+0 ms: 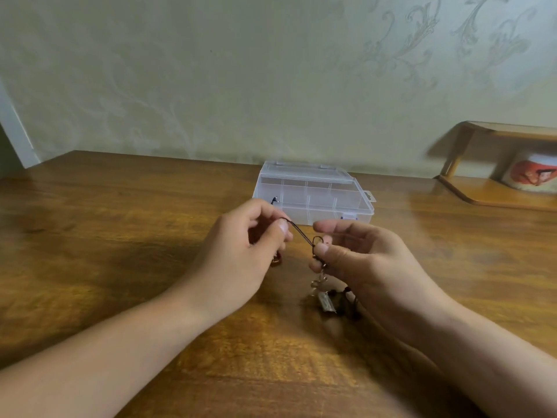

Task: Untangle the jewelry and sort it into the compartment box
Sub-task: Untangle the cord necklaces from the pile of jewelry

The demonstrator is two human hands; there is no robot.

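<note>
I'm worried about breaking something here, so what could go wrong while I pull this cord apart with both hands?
1. The dark cord is stretched taut between the left hand and right hand; pulling harder could tighten the knot or snap it.
2. The metal charms dangling below the right hand could snag on the other strands.

A wooden table (120,251) carries a clear compartment box (313,193) near its far edge and a small wooden shelf (494,191) at its far right corner.
</note>
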